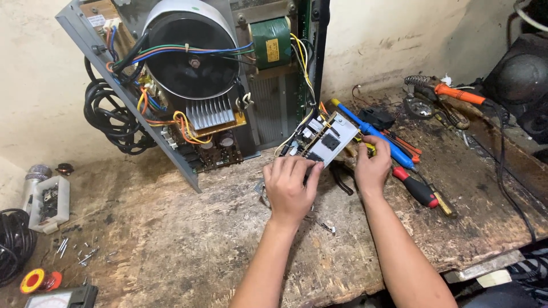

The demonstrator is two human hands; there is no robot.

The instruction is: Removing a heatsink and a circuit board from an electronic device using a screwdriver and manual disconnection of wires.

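Head camera: both bare hands work at a small white circuit board (326, 138), held tilted above a worn wooden worktop (188, 245), just in front of an opened metal chassis (228, 85) with a round black transformer and coloured wiring. The left hand (291, 188) is curled, fingertips closed on the board's lower edge; the right hand (374, 165) grips the board's right side. A blue-handled screwdriver (371, 132) and a red-handled screwdriver (415, 187) lie just beside the right hand. Loose screws (80, 254) lie scattered well apart at left, near a small white tray (48, 204).
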